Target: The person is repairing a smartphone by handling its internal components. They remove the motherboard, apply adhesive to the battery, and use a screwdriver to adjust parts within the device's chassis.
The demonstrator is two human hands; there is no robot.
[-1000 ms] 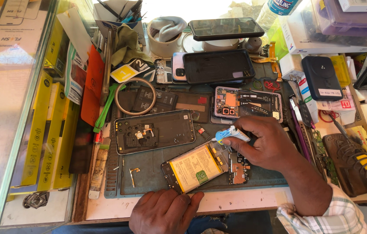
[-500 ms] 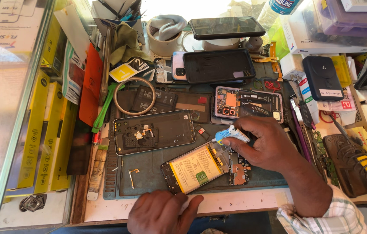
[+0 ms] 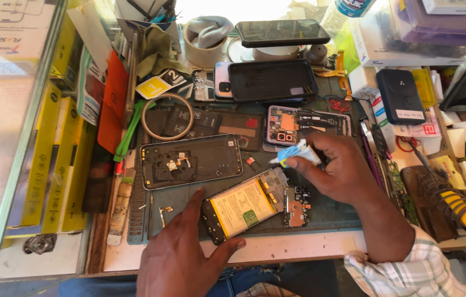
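Note:
An opened phone (image 3: pixel 249 204) with a yellow battery lies tilted on the grey work mat (image 3: pixel 189 192). My left hand (image 3: pixel 181 253) reaches up from the near edge, thumb and forefinger spread on either side of the phone's lower left corner. My right hand (image 3: pixel 340 168) pinches a small white and blue tube (image 3: pixel 294 154), its nozzle pointing left just above the phone's upper end. A detached back cover (image 3: pixel 192 160) with a camera cutout lies to the left of the phone.
Another opened phone (image 3: pixel 307 124) and a black phone case (image 3: pixel 272 80) lie further back. A tape roll (image 3: pixel 206 38), a brown ring (image 3: pixel 167 116), yellow boxes (image 3: pixel 51 159) at left, and tools and a brush (image 3: pixel 436 195) at right crowd the bench.
My left hand has come up from the bench edge to the lower corner of the phone with the yellow battery. My right hand with the tube has hardly moved.

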